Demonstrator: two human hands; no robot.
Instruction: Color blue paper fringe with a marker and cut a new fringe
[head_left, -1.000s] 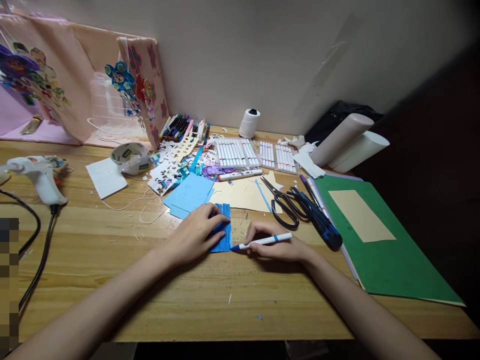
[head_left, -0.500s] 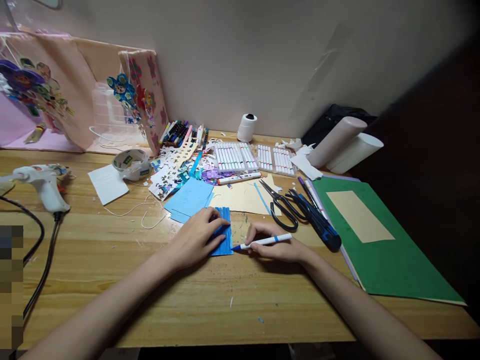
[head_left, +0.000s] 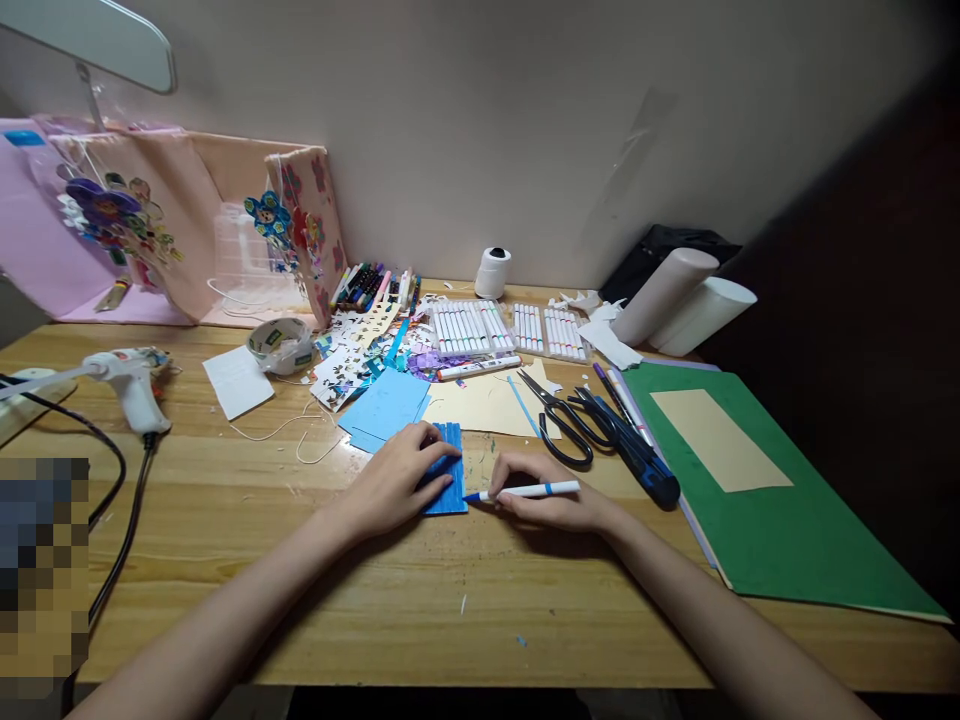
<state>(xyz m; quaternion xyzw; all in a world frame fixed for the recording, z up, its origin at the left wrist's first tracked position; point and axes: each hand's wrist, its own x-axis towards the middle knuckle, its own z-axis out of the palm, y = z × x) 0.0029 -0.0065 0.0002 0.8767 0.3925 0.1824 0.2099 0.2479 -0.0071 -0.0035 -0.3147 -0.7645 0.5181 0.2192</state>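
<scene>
A small blue-coloured piece of card lies on the wooden table in front of me. My left hand rests on its left part, fingers outstretched and pressing it down, covering much of it. Gripped in my right hand is a white marker pen with a blue band. Its blue tip points left and meets the card's right edge, near the lower corner. Just behind the card are light blue sheets and a cream sheet.
Black-handled scissors and a dark blue utility knife lie right of centre, beside a green board. Boxed markers and paper scraps are behind. A glue gun and tape roll occupy the left.
My head view has turned a little left and up, showing more of the white panel at upper left. Both hands, the card and the marker pen look almost unchanged.
</scene>
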